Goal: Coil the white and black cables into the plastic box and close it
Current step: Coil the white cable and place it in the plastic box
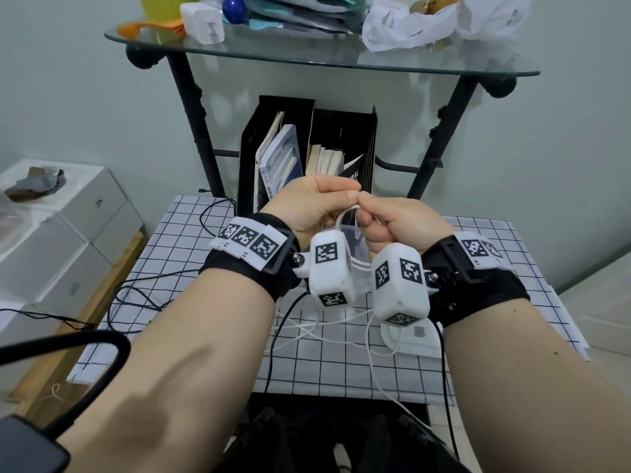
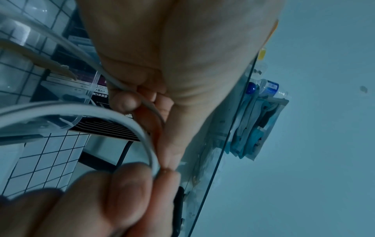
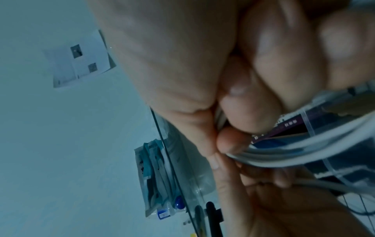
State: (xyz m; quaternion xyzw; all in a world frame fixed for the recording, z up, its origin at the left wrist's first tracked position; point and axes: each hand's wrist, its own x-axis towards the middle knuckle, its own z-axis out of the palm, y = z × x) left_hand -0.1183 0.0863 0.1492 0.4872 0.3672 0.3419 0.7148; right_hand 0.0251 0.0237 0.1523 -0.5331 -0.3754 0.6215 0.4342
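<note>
Both hands meet above the gridded table and pinch a small coil of the white cable (image 1: 345, 216). My left hand (image 1: 350, 196) holds the loop from the left, and my right hand (image 1: 366, 213) pinches it from the right. The cable's loose tail (image 1: 327, 331) trails down onto the table. In the left wrist view the white cable (image 2: 129, 121) arcs from my left hand's fingers (image 2: 124, 102) to the right hand's fingertips (image 2: 142, 176). The black cable (image 1: 273, 339) lies loose on the table. The clear plastic box (image 2: 81, 104) stands under the hands, mostly hidden in the head view.
A black file holder (image 1: 273, 145) with booklets stands just behind the hands. A glass shelf (image 1: 341, 61) on black legs carries clutter above it. White boxes (image 1: 75, 233) are stacked at the left. A pale flat piece (image 1: 415, 337) lies under my right wrist.
</note>
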